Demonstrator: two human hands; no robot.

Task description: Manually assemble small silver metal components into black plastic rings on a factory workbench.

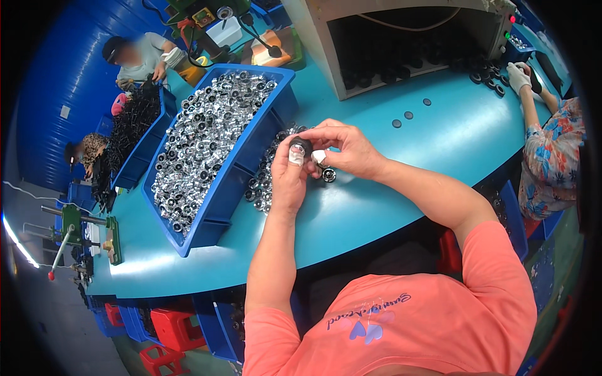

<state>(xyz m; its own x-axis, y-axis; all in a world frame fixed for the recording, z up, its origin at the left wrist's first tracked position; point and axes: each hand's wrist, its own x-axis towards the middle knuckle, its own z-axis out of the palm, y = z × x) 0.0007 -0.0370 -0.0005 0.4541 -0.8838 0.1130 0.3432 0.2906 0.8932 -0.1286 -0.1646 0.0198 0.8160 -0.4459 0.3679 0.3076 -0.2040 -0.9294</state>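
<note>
Black round part [301, 146], axis roughly upright

— What did we see around us?
— We saw a curved teal worktop [401, 207] under a deep blue wall [56, 75].
— And lower down?
— We found red stools [166, 329] and blue crates [216, 329] tucked beneath it, on a grey floor [56, 338], with a light strip [15, 241] glowing at the left.

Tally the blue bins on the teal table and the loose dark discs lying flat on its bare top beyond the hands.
Blue bins: 2, one of shiny metal parts, one of dark parts
Loose dark discs: 3
Total: 5
Both hands, left hand and right hand, meet on a small black round part.
</note>
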